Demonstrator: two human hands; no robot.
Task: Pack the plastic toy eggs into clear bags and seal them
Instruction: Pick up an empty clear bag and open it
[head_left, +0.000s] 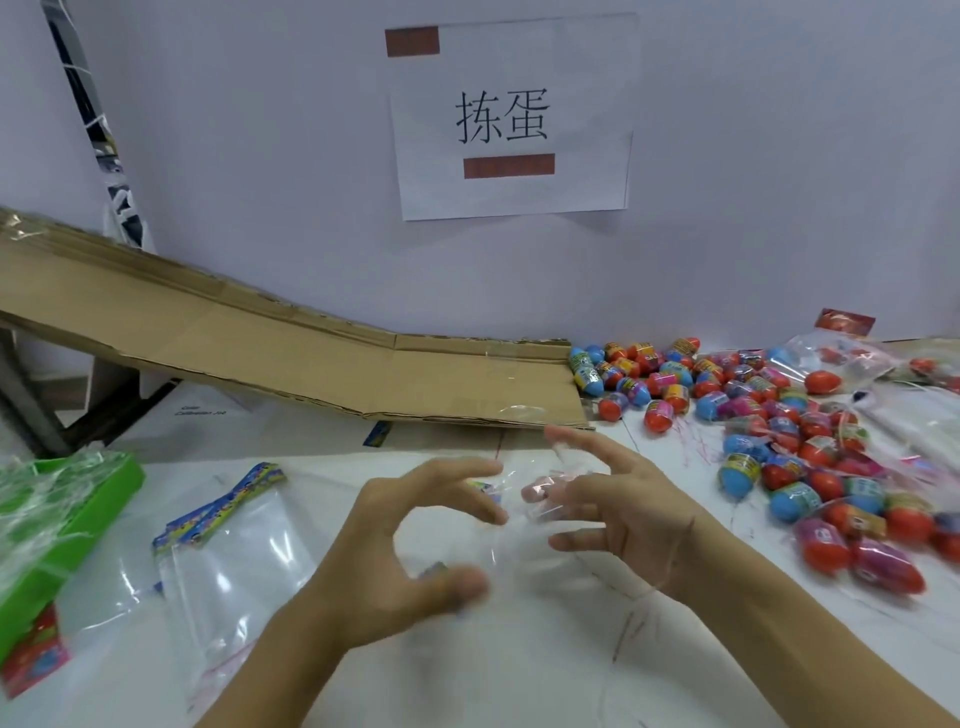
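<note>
My left hand (410, 551) grips the mouth of a clear bag (524, 561) above the white table, thumb below and fingers curled over its coloured header. My right hand (618, 499) is pushed into the bag with its fingers spread; plastic lies over the wrist. A blurred pinkish shape (540, 493) sits at its fingertips, and I cannot tell what it is. A heap of wrapped plastic toy eggs (769, 431), red, blue and pink, covers the table to the right.
A cardboard ramp (270, 343) slopes down from the left to the egg heap. Empty clear bags (234, 540) lie at the left beside a green box (78, 514). Filled bags (841, 358) lie at the far right. A paper sign (511, 119) hangs on the wall.
</note>
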